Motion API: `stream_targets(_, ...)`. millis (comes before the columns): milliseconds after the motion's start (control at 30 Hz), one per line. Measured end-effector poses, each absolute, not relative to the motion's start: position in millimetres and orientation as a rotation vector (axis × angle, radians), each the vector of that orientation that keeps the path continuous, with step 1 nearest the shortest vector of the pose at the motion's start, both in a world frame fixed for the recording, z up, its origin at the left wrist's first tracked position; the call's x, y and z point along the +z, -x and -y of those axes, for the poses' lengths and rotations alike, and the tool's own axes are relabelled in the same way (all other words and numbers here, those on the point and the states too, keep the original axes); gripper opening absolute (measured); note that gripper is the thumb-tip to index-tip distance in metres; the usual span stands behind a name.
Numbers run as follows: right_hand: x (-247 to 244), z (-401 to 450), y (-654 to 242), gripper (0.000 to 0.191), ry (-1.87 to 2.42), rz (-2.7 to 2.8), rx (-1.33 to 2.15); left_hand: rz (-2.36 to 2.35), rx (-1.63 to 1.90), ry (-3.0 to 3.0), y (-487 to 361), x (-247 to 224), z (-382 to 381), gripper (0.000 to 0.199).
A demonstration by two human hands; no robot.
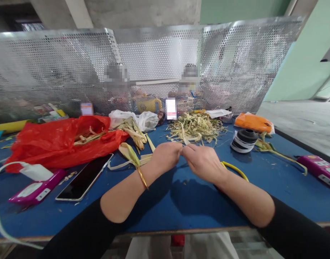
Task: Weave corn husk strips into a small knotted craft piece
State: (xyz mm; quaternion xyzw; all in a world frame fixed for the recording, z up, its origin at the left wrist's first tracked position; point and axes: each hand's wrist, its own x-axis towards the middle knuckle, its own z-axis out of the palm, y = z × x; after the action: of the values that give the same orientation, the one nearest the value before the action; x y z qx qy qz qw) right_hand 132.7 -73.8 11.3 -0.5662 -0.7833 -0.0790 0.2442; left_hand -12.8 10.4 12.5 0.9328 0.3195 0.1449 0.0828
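My left hand and my right hand meet over the middle of the blue table, both with fingers closed. What they pinch is hidden or too small to name; a small pale tip shows between them. Beyond them lies a pile of shredded dry husks. A pale green husk lies beside my left wrist, with more husks behind it. Part of a yellow curved object shows beyond my right forearm.
At the left are a red plastic bag, a phone and a purple power strip. The right side holds a black-and-white spool, an orange packet and another purple strip. A perforated metal screen stands behind.
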Motion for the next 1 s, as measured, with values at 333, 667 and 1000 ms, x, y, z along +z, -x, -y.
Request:
stream_targets(333,12.4,43.3,-168.9,0.029,1.380,1.658,0.576,-0.590,0.683,-2.488,19.4,38.8,-13.0,0.031)
stream_targets(667,6.5,61.7,-145.6,0.020,1.493,2.111,-0.083,-0.837,0.366,-2.892,12.6,15.4,-8.5,0.025)
stream_targets(1000,2.9,44.0,-158.5,0.025,1.396,1.535,0.884,-0.755,0.688,-2.479,13.4,26.3,-17.4,0.031)
